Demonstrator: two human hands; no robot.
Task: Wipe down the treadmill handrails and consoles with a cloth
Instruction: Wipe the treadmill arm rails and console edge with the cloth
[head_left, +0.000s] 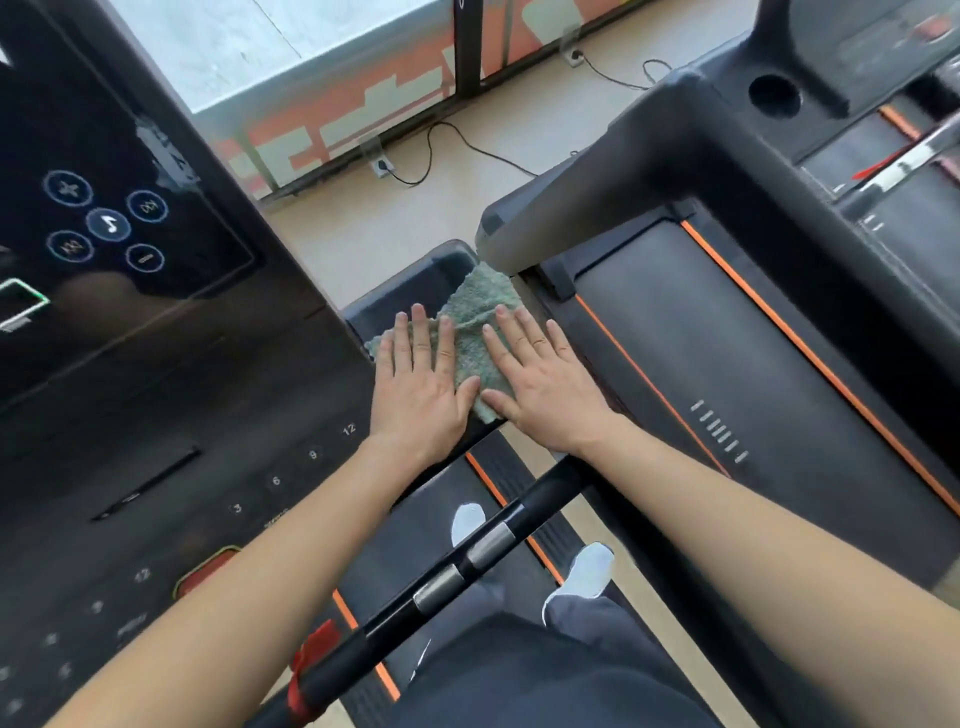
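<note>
A green cloth lies spread on the black tray at the right end of the treadmill console. My left hand lies flat on the cloth's left part with straight fingers. My right hand lies flat on its right part, thumbs nearly touching. Below my forearms a black handrail with two silver sensor bands runs diagonally.
The console's dark touch panel with round icons fills the left. A second treadmill with orange belt stripes stands close on the right, its console and cup holder above. Power cables cross the beige floor beyond.
</note>
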